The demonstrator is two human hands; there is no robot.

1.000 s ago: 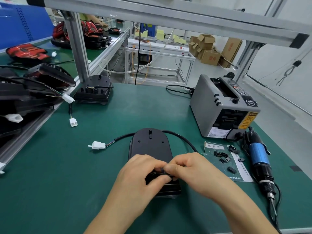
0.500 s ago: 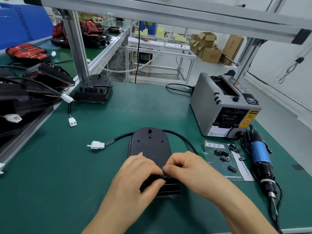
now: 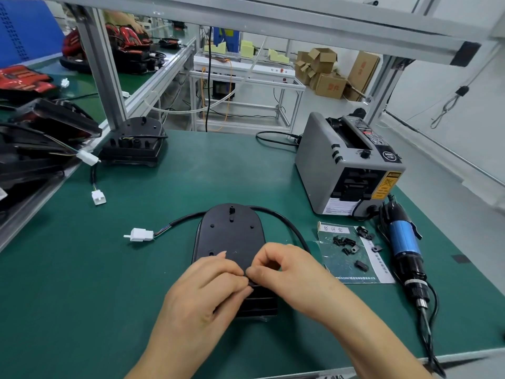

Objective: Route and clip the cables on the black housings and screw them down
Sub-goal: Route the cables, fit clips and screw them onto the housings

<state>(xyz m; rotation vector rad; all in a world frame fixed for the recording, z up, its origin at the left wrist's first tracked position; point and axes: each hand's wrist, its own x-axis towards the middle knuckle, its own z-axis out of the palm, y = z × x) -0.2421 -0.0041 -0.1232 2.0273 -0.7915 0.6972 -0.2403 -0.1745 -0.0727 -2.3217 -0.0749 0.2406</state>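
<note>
On a green work mat (image 3: 82,296), near its front edge, a black housing (image 3: 229,236) lay flat with its rounded end pointing away. A cable (image 3: 284,222) looped round that far end: one side ran left to a white connector (image 3: 140,234), the other curved right and vanished under the right hand (image 3: 284,272). Both hands met over the housing's ribbed near end. The right thumb and forefinger were pinched together, and the left hand (image 3: 207,294) curled its fingers against them — what either held was hidden. Small black clips (image 3: 347,242) lay to the right on a sheet of paper, with an electric screwdriver (image 3: 404,247) beside them.
</note>
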